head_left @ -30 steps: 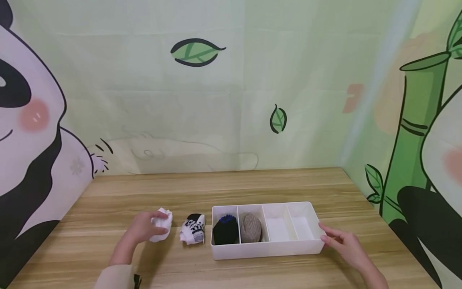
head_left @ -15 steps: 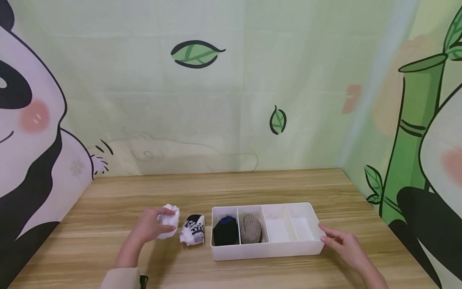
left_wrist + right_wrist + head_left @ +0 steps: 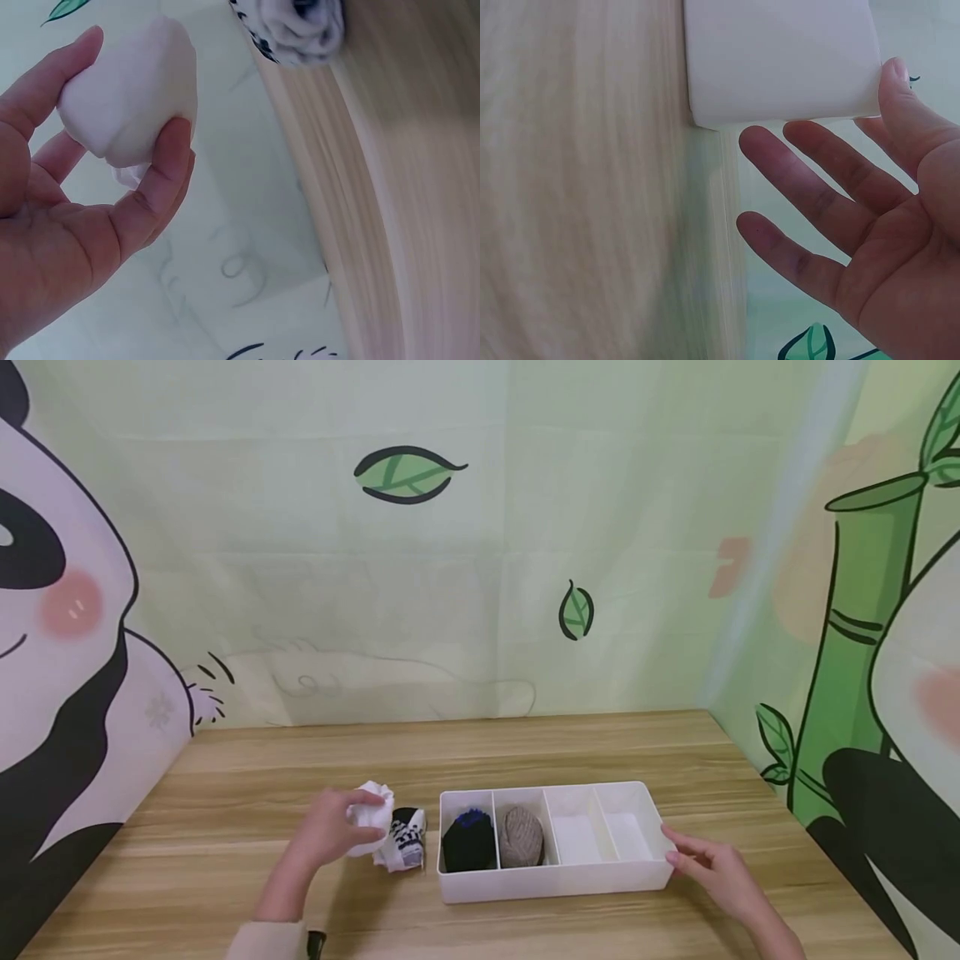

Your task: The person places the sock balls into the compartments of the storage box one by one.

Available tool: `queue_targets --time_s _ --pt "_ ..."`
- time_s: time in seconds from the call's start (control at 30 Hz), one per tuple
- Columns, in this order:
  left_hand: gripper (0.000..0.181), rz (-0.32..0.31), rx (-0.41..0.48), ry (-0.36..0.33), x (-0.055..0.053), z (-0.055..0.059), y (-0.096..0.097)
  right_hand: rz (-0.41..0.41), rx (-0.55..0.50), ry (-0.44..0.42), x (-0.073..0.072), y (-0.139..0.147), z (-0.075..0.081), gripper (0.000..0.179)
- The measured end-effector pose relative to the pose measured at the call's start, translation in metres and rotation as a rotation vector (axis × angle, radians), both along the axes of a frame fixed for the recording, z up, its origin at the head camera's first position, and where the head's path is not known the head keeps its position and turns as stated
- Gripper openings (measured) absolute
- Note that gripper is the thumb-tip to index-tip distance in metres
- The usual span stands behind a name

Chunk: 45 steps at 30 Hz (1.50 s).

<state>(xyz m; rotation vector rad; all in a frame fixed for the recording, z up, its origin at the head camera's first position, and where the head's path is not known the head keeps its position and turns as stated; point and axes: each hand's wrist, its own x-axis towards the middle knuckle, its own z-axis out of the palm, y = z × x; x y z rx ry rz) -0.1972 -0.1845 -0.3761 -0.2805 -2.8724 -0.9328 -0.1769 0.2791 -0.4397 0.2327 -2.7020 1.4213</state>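
Left of the white plastic four-compartment box [image 3: 555,883], my left hand [image 3: 328,831] pinches a rounded white cloth bundle [image 3: 135,94] that could drop if my grip slackens, while my right hand [image 3: 712,866], loosely spread, touches the box's right end.

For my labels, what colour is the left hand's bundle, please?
The bundle is white; best view: left wrist.

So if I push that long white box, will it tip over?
Probably not: the white box sits flat and looks long and low, so it would more likely slide. It's probably stiff, because its thin sides stand up straight. Its left half might feel a bit heavier, since the black bundle and brown bundle are both there.
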Motion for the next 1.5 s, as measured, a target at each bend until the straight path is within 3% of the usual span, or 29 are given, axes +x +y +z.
queue_targets --time_s 0.53,0.9,1.17,1.37,1.5 --pt "0.033 -0.039 0.093 0.039 -0.003 0.004 0.038 -0.003 -0.013 0.034 0.001 -0.002 0.0 0.036" --pt "0.034 -0.052 0.101 0.028 -0.003 0.008 0.058 0.0 -0.022 -0.008 0.001 -0.001 0.0 0.038" --pt "0.032 -0.083 0.141 0.044 -0.006 0.008 0.071 0.004 -0.015 -0.014 0.001 -0.002 0.002 0.038" --pt "0.032 -0.12 0.132 0.097 -0.01 0.008 0.082 0.01 -0.022 -0.015 0.001 -0.001 0.001 0.038" --pt "0.032 -0.128 0.129 0.083 -0.013 0.008 0.089 0.014 -0.016 -0.014 0.001 -0.001 0.001 0.038"
